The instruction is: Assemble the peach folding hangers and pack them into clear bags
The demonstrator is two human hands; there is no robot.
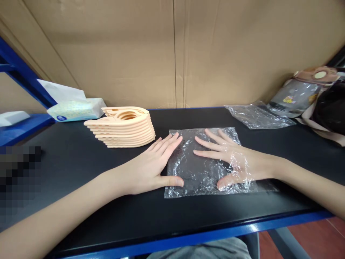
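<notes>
A clear plastic bag (199, 172) lies flat on the black table (81, 201) in front of me. My right hand (231, 162) is inside the bag, fingers spread flat under the film. My left hand (153, 162) lies open on the table with its fingertips and thumb pressing on the bag's left edge. A stack of several peach-coloured plastic hangers (124, 126) sits just left of my left hand, not touched by it.
Another crumpled clear bag (256, 116) lies at the back right, beside a grey pouch and dark items (309, 93). A tissue pack (75, 108) rests at the back left by a blue shelf frame (24, 77). Cardboard (172, 50) walls the back.
</notes>
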